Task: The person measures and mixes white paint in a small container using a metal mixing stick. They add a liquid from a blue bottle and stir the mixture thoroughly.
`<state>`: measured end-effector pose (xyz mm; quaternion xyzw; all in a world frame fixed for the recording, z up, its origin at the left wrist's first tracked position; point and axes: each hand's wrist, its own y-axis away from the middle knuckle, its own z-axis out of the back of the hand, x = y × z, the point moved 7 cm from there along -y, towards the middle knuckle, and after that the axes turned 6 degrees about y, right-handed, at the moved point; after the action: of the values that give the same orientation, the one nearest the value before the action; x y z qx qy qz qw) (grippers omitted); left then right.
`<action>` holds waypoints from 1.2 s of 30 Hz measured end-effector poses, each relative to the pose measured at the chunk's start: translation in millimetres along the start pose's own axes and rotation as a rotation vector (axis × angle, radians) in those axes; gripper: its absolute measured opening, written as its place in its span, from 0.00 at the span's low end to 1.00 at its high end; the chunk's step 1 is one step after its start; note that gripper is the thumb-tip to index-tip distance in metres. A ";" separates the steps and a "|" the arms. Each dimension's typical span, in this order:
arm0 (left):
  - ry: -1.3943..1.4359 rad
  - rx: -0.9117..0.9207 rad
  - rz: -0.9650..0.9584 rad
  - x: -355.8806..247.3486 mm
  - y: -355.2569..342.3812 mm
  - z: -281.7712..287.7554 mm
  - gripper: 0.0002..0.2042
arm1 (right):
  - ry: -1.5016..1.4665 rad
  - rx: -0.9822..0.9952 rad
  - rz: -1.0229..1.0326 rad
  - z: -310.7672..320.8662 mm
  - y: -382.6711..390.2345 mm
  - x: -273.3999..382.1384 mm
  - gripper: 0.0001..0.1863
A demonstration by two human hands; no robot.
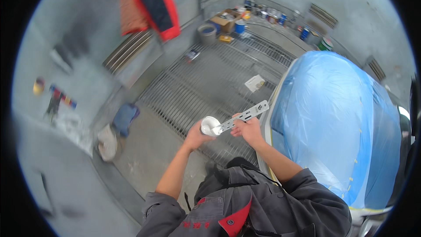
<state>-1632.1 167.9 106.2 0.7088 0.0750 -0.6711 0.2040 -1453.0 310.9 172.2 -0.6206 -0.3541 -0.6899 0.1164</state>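
Note:
My left hand [195,136] holds a small cup [210,124] with white contents, in front of my body at the middle of the view. My right hand [244,128] grips a flat, light, slotted mixing stick [256,109]. The stick slants from the upper right down to the cup, where its lower end is in or at the white contents.
At the right is a vehicle [326,118] masked in blue plastic. Floor grating [188,87] holds a white paper [254,83]. At the back stand cans [280,19], buckets [206,34] and a cardboard box [226,19]. A red-and-dark garment [158,4] hangs upper left.

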 end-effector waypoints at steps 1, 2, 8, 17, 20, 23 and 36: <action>-0.042 0.004 -0.014 -7.8 -42.0 -6.7 0.37 | 0.016 -0.044 0.028 12.7 -27.1 13.1 0.13; -0.089 0.022 -0.080 -20.0 -82.5 -17.9 0.37 | 0.035 -0.087 0.056 26.6 -53.9 29.8 0.13; -0.181 0.227 -0.283 -57.9 -333.4 -54.9 0.41 | 0.244 -0.260 0.315 122.0 -216.3 163.4 0.11; -0.017 0.503 -0.060 -167.3 -655.5 -111.4 0.44 | 0.485 -0.170 0.453 239.0 -480.5 330.9 0.10; -0.063 0.587 -0.128 -197.9 -766.8 -120.9 0.46 | 0.394 -0.213 0.381 291.5 -575.6 388.7 0.11; -0.042 0.600 -0.130 -218.2 -877.5 -148.1 0.43 | 0.406 -0.283 0.356 345.0 -692.1 394.3 0.09; -0.057 0.549 -0.103 -309.2 -1447.1 -217.2 0.45 | -1.153 -0.139 0.383 662.1 -1078.5 482.8 0.51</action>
<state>-2009.4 1614.7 140.4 0.7135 -0.0796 -0.6956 -0.0281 -1685.8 1643.5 240.3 -0.9528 -0.1967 -0.2311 -0.0128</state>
